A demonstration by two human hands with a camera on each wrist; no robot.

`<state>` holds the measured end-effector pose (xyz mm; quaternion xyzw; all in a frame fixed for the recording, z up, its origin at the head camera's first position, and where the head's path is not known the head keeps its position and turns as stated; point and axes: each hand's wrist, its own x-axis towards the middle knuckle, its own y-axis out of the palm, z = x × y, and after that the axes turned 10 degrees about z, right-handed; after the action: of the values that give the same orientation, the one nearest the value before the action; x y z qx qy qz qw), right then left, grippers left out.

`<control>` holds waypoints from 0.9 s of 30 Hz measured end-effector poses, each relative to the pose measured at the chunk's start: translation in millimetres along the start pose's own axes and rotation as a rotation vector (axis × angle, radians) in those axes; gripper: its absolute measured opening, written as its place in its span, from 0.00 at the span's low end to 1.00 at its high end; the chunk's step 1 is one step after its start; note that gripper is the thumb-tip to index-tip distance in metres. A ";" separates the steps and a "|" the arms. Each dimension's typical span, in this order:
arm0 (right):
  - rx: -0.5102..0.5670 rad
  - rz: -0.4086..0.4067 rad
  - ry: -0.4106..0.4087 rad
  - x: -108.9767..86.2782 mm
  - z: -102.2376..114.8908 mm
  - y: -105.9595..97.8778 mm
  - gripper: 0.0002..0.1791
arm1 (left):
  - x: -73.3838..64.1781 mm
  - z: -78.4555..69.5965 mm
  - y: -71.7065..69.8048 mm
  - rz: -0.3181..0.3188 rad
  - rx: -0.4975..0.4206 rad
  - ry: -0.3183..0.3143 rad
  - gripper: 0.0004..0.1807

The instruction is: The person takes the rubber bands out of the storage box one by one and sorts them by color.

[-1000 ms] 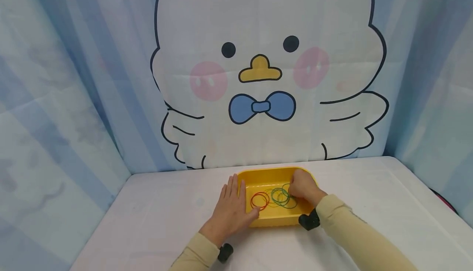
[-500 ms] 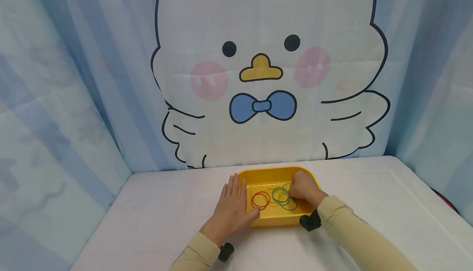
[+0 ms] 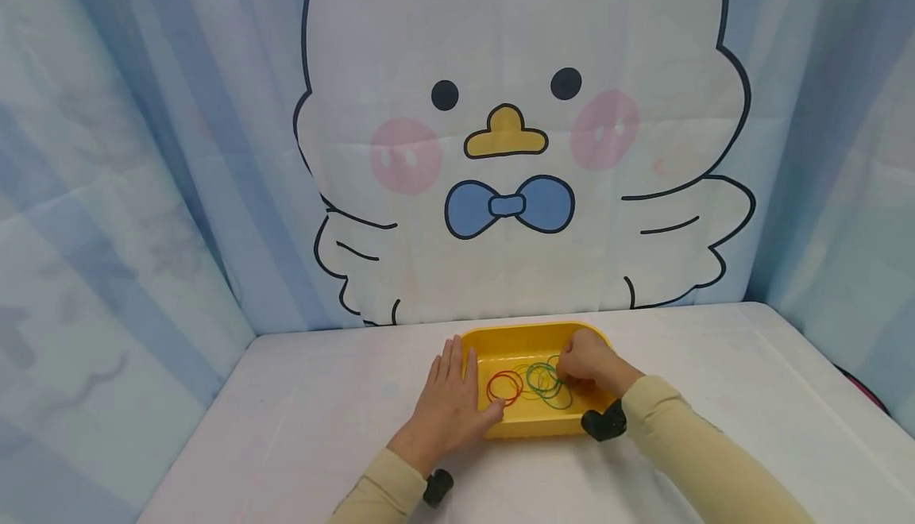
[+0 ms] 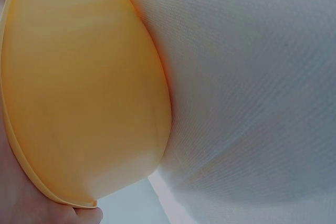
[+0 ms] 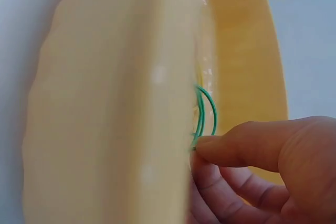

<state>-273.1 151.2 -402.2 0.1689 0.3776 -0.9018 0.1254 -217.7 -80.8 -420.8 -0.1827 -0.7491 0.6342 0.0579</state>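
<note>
A yellow plastic tray (image 3: 529, 427) sits on the table in the head view, with thin rubber bands on its floor. Red rubber bands (image 3: 488, 389) lie at the left, and green rubber bands (image 5: 214, 114) and yellow ones overlap to their right. Straight-fingered, my left hand (image 3: 446, 405) rests over the tray's left end, its thumb at the front rim. Inside the right end, my right hand (image 3: 592, 361) pinches a green rubber band between thumb and fingers, as the right wrist view shows. The tray's near wall partly hides those fingertips there.
The white-covered table (image 3: 322, 421) spreads around the tray. Behind it hangs a curtain (image 3: 507, 278) printed with a cartoon bird, and pale blue cloth encloses both sides. A dark cable (image 3: 861, 389) runs along the right edge.
My right hand has turned and shifted slightly, its wrist moving a little right, and its fingers are more visible. The left hand stays in place on the tray.
</note>
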 end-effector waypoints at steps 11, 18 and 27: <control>0.160 0.069 -0.010 -9.2 3.8 -7.0 0.05 | 0.5 0.3 0.0 -0.002 -0.003 0.002 0.48; 0.234 0.106 -0.056 -12.6 7.3 -11.0 0.10 | -1.1 -0.3 0.2 -0.002 0.001 -0.004 0.48; 0.333 0.147 -0.108 -21.8 7.2 -20.1 0.16 | -1.5 -1.5 -0.2 -0.004 0.001 -0.003 0.48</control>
<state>-261.8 161.9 -375.9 0.1657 0.2026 -0.9480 0.1813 -215.8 -79.9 -420.1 -0.1803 -0.7491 0.6347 0.0583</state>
